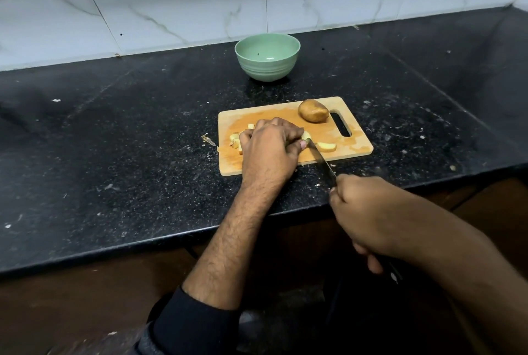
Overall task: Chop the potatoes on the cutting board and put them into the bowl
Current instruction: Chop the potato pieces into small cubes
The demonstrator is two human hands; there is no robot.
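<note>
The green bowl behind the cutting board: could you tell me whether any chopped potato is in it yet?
Empty. The green bowl shows only bare inside; the cut pieces still lie on the cutting board.

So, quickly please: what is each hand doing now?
Left hand: fingers curled, holding potato pieces on the cutting board.
Right hand: gripping the knife.

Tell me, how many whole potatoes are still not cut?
1. The whole potato sits at the far right of the cutting board, beside its handle slot. The left hand covers the potato being cut, so pieces hide under it.
</note>
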